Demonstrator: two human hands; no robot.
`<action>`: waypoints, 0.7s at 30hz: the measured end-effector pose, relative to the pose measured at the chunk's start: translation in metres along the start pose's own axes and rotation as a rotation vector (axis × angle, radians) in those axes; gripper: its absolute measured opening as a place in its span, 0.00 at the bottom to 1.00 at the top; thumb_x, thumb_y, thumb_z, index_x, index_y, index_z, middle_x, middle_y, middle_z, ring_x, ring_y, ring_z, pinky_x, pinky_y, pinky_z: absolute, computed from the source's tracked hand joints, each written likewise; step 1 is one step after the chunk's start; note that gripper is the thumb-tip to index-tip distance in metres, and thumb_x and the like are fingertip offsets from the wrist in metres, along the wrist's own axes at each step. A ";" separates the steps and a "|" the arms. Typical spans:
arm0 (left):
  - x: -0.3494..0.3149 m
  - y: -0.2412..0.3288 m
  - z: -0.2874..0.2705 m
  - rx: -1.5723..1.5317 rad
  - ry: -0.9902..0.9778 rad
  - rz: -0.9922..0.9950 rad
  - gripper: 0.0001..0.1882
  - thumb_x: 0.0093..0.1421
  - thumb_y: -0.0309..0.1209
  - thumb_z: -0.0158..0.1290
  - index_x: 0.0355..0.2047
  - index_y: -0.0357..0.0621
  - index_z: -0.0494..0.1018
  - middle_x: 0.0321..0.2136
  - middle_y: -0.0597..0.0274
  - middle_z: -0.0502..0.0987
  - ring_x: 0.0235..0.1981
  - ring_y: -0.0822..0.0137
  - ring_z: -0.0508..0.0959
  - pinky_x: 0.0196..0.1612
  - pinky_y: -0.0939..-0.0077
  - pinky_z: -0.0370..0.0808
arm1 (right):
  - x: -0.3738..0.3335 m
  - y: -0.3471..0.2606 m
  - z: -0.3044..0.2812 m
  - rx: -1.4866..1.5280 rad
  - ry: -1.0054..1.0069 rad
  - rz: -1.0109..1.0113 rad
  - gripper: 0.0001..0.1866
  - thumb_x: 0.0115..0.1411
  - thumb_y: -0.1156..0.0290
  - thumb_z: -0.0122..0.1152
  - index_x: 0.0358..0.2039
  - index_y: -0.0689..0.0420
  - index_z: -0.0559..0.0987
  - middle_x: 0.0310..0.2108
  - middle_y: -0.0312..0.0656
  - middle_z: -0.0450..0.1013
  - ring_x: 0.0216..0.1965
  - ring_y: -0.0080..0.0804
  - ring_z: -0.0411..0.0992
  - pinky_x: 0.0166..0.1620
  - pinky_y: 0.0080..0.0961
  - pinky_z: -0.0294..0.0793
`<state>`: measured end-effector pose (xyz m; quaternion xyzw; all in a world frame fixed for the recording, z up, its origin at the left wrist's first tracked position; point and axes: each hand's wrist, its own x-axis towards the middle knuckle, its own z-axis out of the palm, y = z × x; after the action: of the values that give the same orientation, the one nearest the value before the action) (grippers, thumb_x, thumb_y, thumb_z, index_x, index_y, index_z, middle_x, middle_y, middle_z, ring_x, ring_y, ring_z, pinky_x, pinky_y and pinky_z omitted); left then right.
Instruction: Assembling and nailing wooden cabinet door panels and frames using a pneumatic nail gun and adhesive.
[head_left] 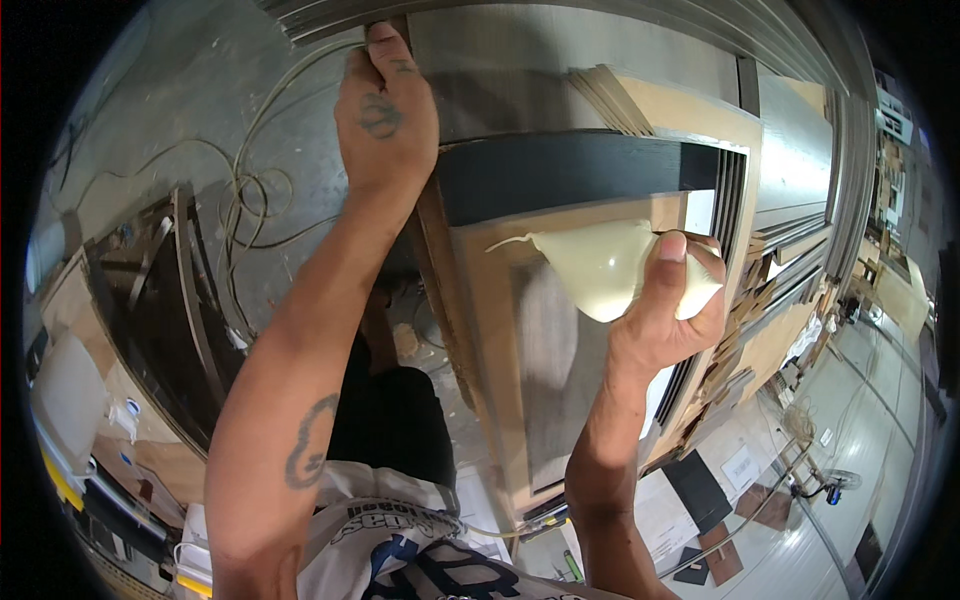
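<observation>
My right hand (665, 310) is closed around a clear plastic bag filled with pale cream paste (595, 265). Its narrow twisted tip points left, over a wooden frame panel (490, 300) with a grey inset. Along the far side of that panel runs a dark black-blue strip (560, 178). My left hand (390, 120) reaches out to the far left corner of the bench with fingers curled and thumb on top. Its fingertips are mostly hidden, beside a dark brown edge piece and a thin hose (290, 75); what it grips cannot be made out.
Long grey strips (800, 45) lie across the far side, with several thin slats (612, 100) fanned near them. Stacked offcuts (745, 350) stand at the right. The hose coils on the concrete floor at left, near a dark-lined wooden box (150, 290). Papers and dark sample sheets (695, 490) lie lower right.
</observation>
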<state>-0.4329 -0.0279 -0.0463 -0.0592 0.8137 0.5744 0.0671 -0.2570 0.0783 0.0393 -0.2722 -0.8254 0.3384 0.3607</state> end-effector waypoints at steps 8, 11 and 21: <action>0.000 0.001 0.001 -0.029 0.003 0.022 0.30 0.74 0.53 0.37 0.34 0.37 0.72 0.26 0.59 0.73 0.32 0.66 0.71 0.40 0.68 0.70 | 0.006 0.005 -0.009 -0.066 0.083 0.016 0.09 0.62 0.73 0.65 0.28 0.66 0.79 0.22 0.42 0.72 0.25 0.29 0.68 0.30 0.24 0.65; -0.004 0.009 -0.003 0.001 -0.019 -0.032 0.30 0.74 0.54 0.37 0.37 0.37 0.74 0.30 0.60 0.74 0.35 0.67 0.72 0.43 0.69 0.70 | 0.008 0.008 -0.014 -0.082 0.118 0.032 0.10 0.62 0.73 0.65 0.27 0.65 0.78 0.21 0.41 0.71 0.24 0.28 0.67 0.29 0.24 0.64; 0.002 0.015 0.000 0.115 0.058 -0.165 0.33 0.73 0.57 0.36 0.34 0.36 0.72 0.27 0.64 0.71 0.33 0.69 0.69 0.43 0.70 0.68 | 0.015 0.027 -0.032 -0.124 0.211 0.055 0.11 0.62 0.74 0.64 0.25 0.65 0.77 0.20 0.39 0.69 0.23 0.26 0.64 0.29 0.24 0.62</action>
<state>-0.4374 -0.0232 -0.0328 -0.1386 0.8391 0.5175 0.0941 -0.2355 0.1174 0.0412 -0.3506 -0.7944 0.2660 0.4187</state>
